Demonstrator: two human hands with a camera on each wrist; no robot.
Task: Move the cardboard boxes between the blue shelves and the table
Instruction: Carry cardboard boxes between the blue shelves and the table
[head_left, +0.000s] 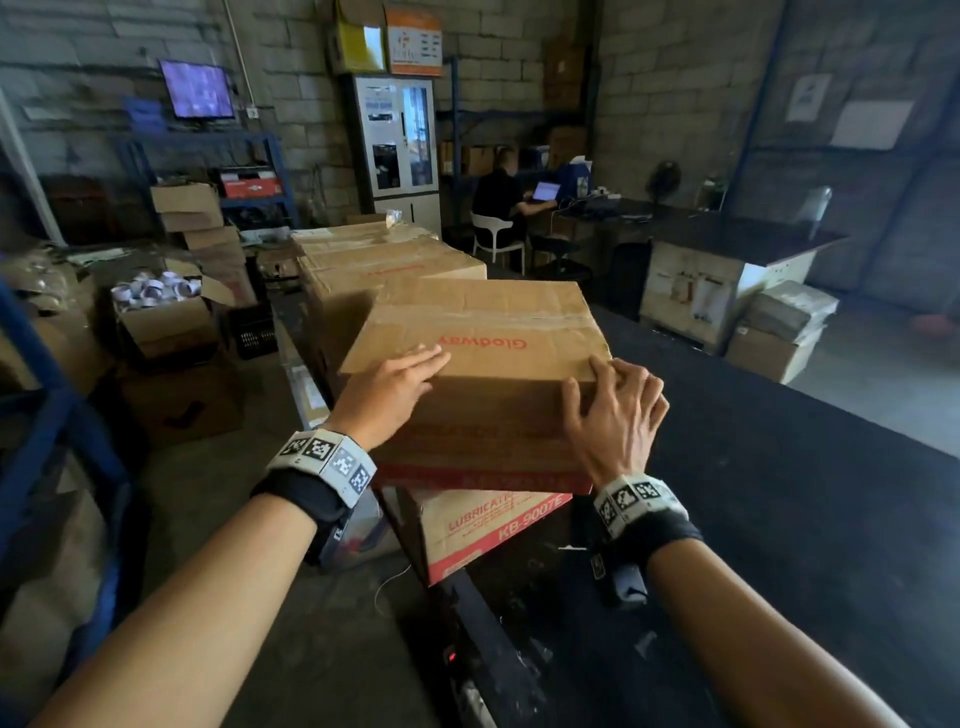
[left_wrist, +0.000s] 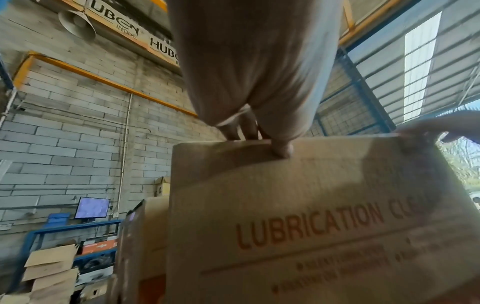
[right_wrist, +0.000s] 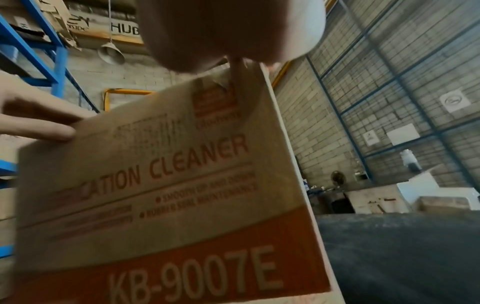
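A brown cardboard box (head_left: 483, 332) printed "Glodway" sits on top of a second box (head_left: 483, 525) marked "KB-9007E", at the near left corner of the black table (head_left: 779, 493). My left hand (head_left: 395, 379) lies on the top box's near left corner with its fingers straight. My right hand (head_left: 618, 405) grips the near right corner, fingers curled over the top edge and thumb on the front face. The left wrist view shows the box front (left_wrist: 311, 205) with "LUBRICATION". In the right wrist view the front (right_wrist: 168, 185) reads "CLEANER". A blue shelf frame (head_left: 47, 395) stands at my left.
More cardboard boxes (head_left: 384, 260) line the table behind the stack. An open box of tape rolls (head_left: 156, 306) and other cartons crowd the floor on the left. A person (head_left: 498, 197) sits at a desk at the back. Wrapped boxes (head_left: 779, 332) stand on the floor right.
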